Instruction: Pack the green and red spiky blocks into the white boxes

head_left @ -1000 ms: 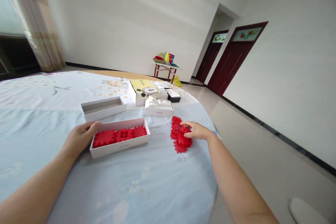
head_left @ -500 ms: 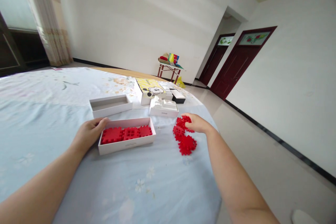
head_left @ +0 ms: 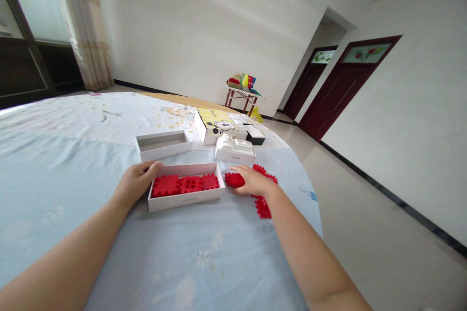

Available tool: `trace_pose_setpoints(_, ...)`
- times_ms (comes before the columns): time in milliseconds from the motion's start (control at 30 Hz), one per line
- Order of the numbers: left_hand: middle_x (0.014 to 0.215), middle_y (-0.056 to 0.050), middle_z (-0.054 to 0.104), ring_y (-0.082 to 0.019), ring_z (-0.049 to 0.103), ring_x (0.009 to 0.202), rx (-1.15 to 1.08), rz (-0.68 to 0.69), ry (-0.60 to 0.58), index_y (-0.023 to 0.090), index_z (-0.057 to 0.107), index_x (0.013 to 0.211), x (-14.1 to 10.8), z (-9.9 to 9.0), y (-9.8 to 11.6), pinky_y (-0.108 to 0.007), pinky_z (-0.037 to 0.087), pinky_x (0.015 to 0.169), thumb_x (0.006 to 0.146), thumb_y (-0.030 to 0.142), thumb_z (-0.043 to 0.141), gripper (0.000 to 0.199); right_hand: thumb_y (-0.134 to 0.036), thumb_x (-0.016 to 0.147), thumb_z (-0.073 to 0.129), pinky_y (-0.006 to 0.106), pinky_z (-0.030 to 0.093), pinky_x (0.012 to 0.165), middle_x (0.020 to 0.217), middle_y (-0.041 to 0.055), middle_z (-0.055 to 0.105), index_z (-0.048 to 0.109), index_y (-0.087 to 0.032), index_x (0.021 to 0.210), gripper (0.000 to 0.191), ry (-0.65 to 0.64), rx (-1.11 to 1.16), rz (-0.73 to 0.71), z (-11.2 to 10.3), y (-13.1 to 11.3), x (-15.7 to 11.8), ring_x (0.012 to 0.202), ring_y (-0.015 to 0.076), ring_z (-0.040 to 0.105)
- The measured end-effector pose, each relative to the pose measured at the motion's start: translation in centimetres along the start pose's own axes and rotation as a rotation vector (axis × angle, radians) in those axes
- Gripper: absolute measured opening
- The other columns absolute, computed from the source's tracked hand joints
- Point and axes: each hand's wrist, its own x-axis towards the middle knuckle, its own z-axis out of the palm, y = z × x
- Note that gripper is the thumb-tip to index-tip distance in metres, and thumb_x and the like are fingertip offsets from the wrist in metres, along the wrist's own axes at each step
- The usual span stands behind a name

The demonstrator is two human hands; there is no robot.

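Note:
A white box (head_left: 186,200) stands on the table with rows of red notched building tiles (head_left: 166,185) inside. My left hand (head_left: 136,180) is closed on the box's left end, thumb over the rim. Just beyond the box's right end, my right hand (head_left: 251,181) grips a few red building tiles (head_left: 233,180) between thumb and fingers. More loose red tiles (head_left: 263,208) lie on the cloth, partly covered by my right hand and wrist.
Behind the box lies an open white lid (head_left: 164,149). Farther back are a yellow cartoon box (head_left: 215,121), a white box with packing (head_left: 235,150) and a black-and-white box (head_left: 255,134). The table's curved edge (head_left: 310,175) runs along the right.
My right hand has moved left from the loose pile toward the white box, carrying red tiles. My left hand stays on the box. The whole view has shifted slightly.

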Motion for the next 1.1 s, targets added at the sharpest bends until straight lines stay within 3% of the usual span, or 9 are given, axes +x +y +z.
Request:
trace_pose_setpoints(167,0.065,-0.002,0.064,-0.021,0.057,0.072,0.022,0.002,-0.007,0.013,0.067,0.083,0.1,-0.1,-0.1,-0.022,0.04,0.06,0.075,0.052,0.04,0.048,-0.033,0.059,0.071,0.037,0.03,0.102,0.133,0.0098,0.043,0.04,-0.021,0.131,0.08,0.023,0.084,0.026,-0.8,0.2,-0.6,0.121,0.0246,0.041)
trace_pose_setpoints(567,0.068,-0.002,0.065,-0.021,0.057,0.075,0.027,-0.027,-0.005,0.012,0.067,0.086,0.0,-0.1,0.0,-0.022,0.04,0.061,0.075,0.052,0.041,0.049,-0.04,0.059,0.072,0.037,0.033,0.096,0.119,0.0098,0.055,0.054,-0.019,0.12,0.067,0.046,-0.013,-0.073,0.4,0.4,-0.2,0.112,0.0255,0.046)
trace_pose_setpoints(800,0.067,-0.002,0.065,-0.02,0.057,0.071,0.024,-0.028,-0.005,0.01,0.067,0.09,0.0,-0.1,-0.1,-0.023,0.04,0.062,0.076,0.053,0.041,0.052,-0.039,0.056,0.073,0.037,0.028,0.1,0.128,0.0109,0.047,0.044,-0.019,0.129,0.081,0.102,-0.018,-0.086,0.4,0.6,-0.5,0.117,0.0254,0.04)
trace_pose_setpoints(1100,0.067,-0.002,0.064,-0.02,0.056,0.071,0.021,-0.039,0.007,0.011,0.066,0.086,0.0,0.0,-0.3,-0.023,0.039,0.063,0.075,0.054,0.04,0.052,-0.034,0.063,0.069,0.038,0.034,0.095,0.116,0.0067,0.057,0.052,-0.022,0.121,0.061,0.134,-0.052,-0.125,0.8,0.0,-0.3,0.11,0.0242,0.045)
